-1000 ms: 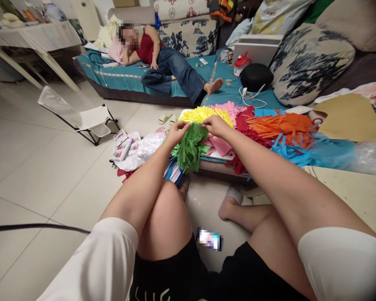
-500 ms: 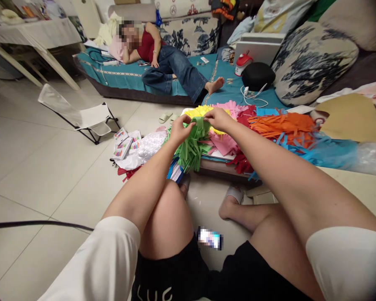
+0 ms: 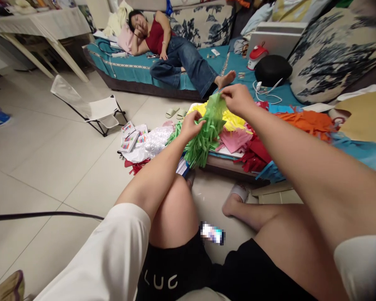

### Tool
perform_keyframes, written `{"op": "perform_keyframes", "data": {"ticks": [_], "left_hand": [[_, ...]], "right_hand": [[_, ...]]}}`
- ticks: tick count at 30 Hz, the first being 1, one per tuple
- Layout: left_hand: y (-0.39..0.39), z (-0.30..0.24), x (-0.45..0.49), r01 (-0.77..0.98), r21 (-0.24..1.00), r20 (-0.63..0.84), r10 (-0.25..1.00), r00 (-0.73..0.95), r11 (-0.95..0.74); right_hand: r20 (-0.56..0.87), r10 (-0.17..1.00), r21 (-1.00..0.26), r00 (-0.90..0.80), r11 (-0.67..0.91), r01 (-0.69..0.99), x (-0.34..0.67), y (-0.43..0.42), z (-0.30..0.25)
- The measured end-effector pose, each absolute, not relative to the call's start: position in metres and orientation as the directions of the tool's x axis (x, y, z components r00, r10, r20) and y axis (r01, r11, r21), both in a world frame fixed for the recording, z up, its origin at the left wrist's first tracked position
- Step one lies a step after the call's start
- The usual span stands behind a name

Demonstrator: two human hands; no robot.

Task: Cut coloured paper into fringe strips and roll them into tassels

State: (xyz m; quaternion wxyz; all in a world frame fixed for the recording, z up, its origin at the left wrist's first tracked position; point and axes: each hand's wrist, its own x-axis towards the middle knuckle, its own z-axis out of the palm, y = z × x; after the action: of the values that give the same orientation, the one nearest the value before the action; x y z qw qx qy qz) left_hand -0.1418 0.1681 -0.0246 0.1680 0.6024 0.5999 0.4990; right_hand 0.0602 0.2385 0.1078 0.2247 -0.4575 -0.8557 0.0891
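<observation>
You hold up a green, thin, fringed paper sheet (image 3: pixel 216 108) above the near end of a teal-covered, dark-based sofa (image 3: pixel 242 92), your right hand (image 3: pixel 238 100) pinching its top edge between thumb and fingers. Your left hand (image 3: pixel 191 126), lower down with fingers curled, meets the sheet's left edge; whether it grips the paper cannot be told. The green strips hang in a shaggy bunch over the sofa's front edge. Just behind lies a bright yellow fringed paper bundle (image 3: pixel 235 120), with a pink paper piece (image 3: pixel 236 140) and a deep red fringed paper bundle (image 3: pixel 255 154) to the right, then an orange fringed paper bundle (image 3: pixel 315 123) farther along. To the left, small white printed packets (image 3: pixel 130 140) rest near shiny white crinkled wrapping (image 3: pixel 158 144). A person in a red top and blue jeans (image 3: pixel 186 50) reclines on the sofa beyond.
</observation>
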Motion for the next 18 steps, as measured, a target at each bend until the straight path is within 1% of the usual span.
{"op": "perform_keyframes", "data": {"ticks": [5,9,13,16,18], "left_hand": [[0.169,-0.033,-0.138,0.537,0.818,0.352,0.918,-0.181,-0.207],[0.170,-0.035,-0.135,0.516,0.835,0.325,0.928,-0.180,-0.192],[0.172,-0.037,-0.134,0.506,0.851,0.300,0.921,-0.250,-0.140],[0.176,-0.040,-0.140,0.481,0.875,0.249,0.903,-0.350,-0.055],[0.178,-0.043,-0.145,0.461,0.887,0.212,0.884,-0.416,0.004]], "right_hand": [[0.339,0.844,-0.362,-0.416,0.525,0.770,0.065,0.228,0.128],[0.443,0.834,-0.369,-0.330,0.505,0.780,0.074,0.227,0.154],[0.568,0.791,-0.359,-0.225,0.485,0.797,0.094,0.229,0.195],[0.658,0.734,-0.348,-0.168,0.494,0.797,0.123,0.220,0.228],[0.666,0.733,-0.392,-0.137,0.501,0.771,0.155,0.203,0.244]]}}
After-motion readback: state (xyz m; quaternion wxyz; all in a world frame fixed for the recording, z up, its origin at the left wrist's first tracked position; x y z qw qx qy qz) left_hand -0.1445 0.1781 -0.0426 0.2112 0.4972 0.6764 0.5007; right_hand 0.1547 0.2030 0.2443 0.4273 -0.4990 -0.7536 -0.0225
